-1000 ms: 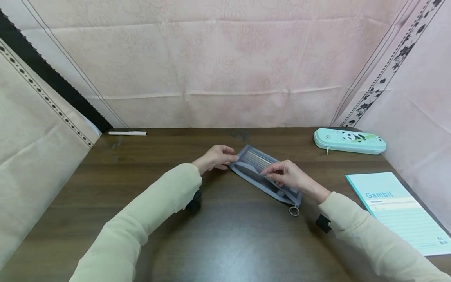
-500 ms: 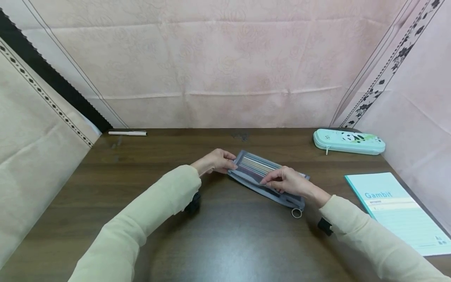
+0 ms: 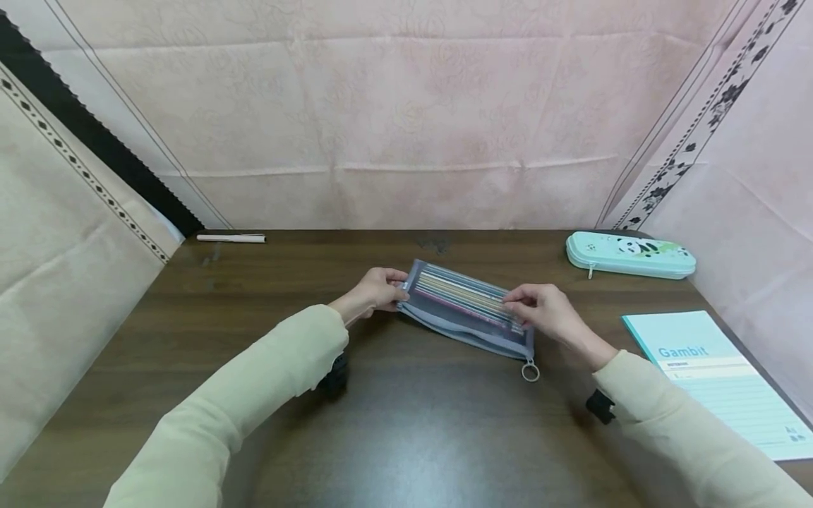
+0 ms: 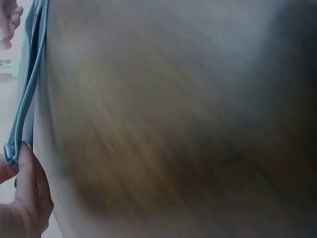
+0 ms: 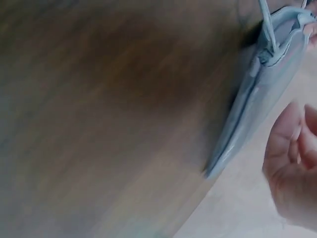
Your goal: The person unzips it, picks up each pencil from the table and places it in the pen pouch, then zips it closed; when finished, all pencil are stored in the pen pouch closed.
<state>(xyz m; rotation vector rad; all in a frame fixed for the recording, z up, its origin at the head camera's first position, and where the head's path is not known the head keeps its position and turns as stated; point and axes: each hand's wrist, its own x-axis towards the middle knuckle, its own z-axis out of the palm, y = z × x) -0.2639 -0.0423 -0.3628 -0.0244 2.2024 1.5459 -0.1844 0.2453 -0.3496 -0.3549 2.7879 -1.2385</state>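
Note:
A grey-blue zip pouch (image 3: 460, 307) with thin coloured stripes lies slanted over the table in the head view, a metal ring (image 3: 530, 372) hanging at its near right corner. My left hand (image 3: 375, 291) pinches the pouch's left end between thumb and fingers; in the left wrist view the two zip edges (image 4: 30, 74) stand slightly apart. Over the pouch's right end is my right hand (image 3: 543, 310), thumb and fingertips close together. The right wrist view shows that hand (image 5: 292, 168) beside the pouch, with loosely bent fingers and nothing seen in them.
A mint pencil case (image 3: 629, 255) with a panda print lies at the back right. In front of it is a light-blue notebook (image 3: 730, 381) marked Gambit. A white pen-like stick (image 3: 231, 238) lies at the back left edge of the brown table (image 3: 394, 437).
The pouch has shifted left with my left hand, its striped face now showing more fully. My right hand has gone from the pouch's opening edge to over its right end.

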